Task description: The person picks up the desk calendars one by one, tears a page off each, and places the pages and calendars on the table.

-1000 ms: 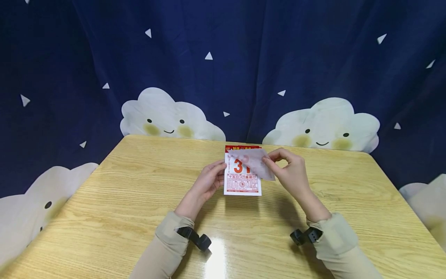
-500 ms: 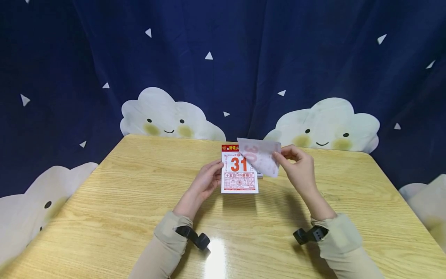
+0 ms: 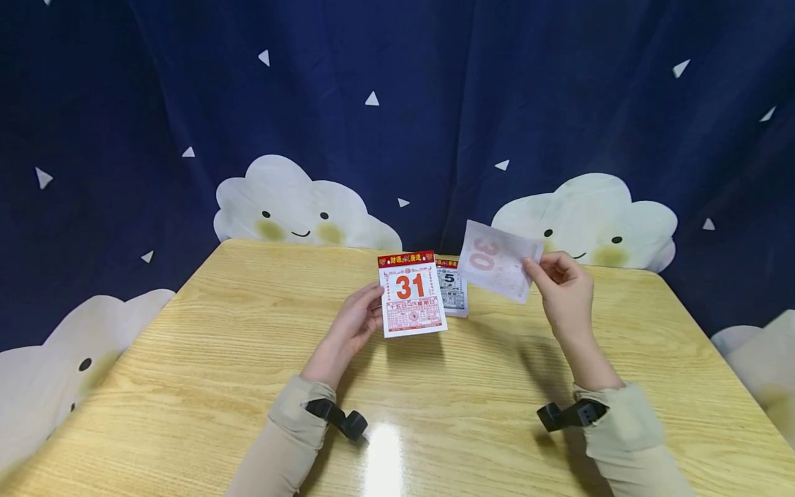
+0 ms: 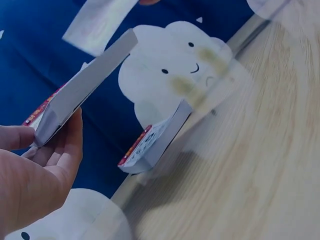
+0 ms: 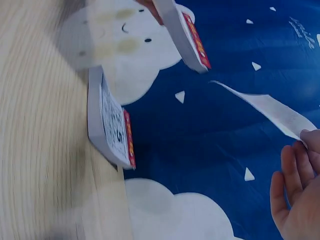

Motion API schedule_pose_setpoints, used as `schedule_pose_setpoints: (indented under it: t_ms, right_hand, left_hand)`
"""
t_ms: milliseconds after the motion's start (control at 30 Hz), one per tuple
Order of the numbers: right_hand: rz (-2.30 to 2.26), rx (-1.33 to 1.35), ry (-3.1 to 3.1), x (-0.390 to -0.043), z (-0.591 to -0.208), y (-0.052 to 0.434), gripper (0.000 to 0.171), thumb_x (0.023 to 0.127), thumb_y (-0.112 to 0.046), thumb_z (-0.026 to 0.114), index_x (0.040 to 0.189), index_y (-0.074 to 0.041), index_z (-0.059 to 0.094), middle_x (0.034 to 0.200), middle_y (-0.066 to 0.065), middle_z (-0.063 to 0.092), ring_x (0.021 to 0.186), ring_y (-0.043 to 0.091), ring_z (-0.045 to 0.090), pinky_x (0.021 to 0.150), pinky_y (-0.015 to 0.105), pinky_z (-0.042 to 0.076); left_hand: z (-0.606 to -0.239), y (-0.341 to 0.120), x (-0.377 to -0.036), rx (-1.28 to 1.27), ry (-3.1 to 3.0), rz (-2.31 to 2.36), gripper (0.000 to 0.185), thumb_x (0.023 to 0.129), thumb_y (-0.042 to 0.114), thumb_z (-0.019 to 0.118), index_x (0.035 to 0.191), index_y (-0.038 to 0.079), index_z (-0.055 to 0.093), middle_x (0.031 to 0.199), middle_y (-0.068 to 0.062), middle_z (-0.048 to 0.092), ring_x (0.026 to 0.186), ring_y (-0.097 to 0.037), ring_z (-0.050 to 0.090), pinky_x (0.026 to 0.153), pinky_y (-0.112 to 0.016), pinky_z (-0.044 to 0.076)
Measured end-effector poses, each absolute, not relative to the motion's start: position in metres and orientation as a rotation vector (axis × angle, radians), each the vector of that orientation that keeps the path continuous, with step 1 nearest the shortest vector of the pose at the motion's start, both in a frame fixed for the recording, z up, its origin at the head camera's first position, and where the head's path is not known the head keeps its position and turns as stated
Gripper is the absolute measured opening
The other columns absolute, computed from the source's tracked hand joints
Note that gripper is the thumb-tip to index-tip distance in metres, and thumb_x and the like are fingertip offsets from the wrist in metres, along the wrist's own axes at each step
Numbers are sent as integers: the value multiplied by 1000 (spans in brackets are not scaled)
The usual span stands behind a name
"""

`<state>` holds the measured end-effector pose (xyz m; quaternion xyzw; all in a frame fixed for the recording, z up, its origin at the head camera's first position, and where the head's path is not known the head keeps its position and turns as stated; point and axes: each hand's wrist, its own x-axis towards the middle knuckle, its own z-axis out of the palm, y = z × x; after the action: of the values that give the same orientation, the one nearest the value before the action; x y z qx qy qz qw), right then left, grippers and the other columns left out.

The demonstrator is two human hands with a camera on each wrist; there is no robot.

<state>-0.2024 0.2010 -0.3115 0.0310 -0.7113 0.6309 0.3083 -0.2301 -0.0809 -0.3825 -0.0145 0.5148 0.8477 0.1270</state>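
Observation:
My left hand grips the left edge of a thick tear-off calendar, thumb in front and fingers behind. Its top page shows a red 31 under a red header strip. In the left wrist view the calendar block is held up off the table. My right hand pinches a loose thin calendar page by its right edge, and a faint reversed 30 shows through it. The right wrist view has this page slightly curved, away from the block. Behind lies a second tear-off calendar with a dark 5.
A light wooden table spreads under both arms. A dark blue curtain with white clouds and triangles hangs along its back edge. The second calendar lies close to that edge.
The page with 30 has come away from the calendar and moved right and up in my right hand. My left hand has shifted the calendar left, uncovering the second calendar behind it.

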Motion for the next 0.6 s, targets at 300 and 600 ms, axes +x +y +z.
schedule_pose_setpoints:
  t_ms: [300,600]
  right_hand:
    - [1606,58,-1897,-204,-317,217,13,77,2,67,70,-6,61,60,-11,57,54,-1,51,46,11,39]
    - [1537,8,-1973,-190,-307,213,7,78,-2,68,75,0,63,61,-13,57,56,0,50,46,10,38]
  left_hand:
    - [-383,-87,-232,-18,1511,2444,40,96,12,39,132,-6,38,84,-2,67,75,-14,64,71,-26,55]
    - [-381,-90,-225,116,1579,2391,43,92,16,50,129,-6,43,92,-5,64,78,-13,61,71,-25,53]
